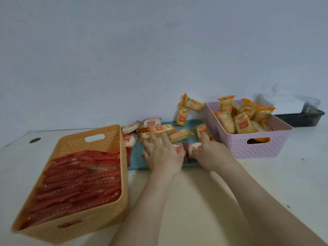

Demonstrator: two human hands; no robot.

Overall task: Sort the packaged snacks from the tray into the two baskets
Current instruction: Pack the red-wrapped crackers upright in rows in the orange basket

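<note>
Now both hands rest on the flat blue plastic tray (136,157): left hand (162,153) spread over red-and-white wrapped snacks (177,148), right hand (211,153) gripping one red-ended white packet (195,147) between them.

Plain pale blue-grey wall (159,50), white worktop (195,201) with cable hole (35,140), dark bin (305,118) far right.

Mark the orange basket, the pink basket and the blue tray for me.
orange basket (124,174): head view, on its right wall.
pink basket (252,146): head view, on its near perforated wall.
blue tray (137,157): head view, on a bare patch near the left hand.
</note>
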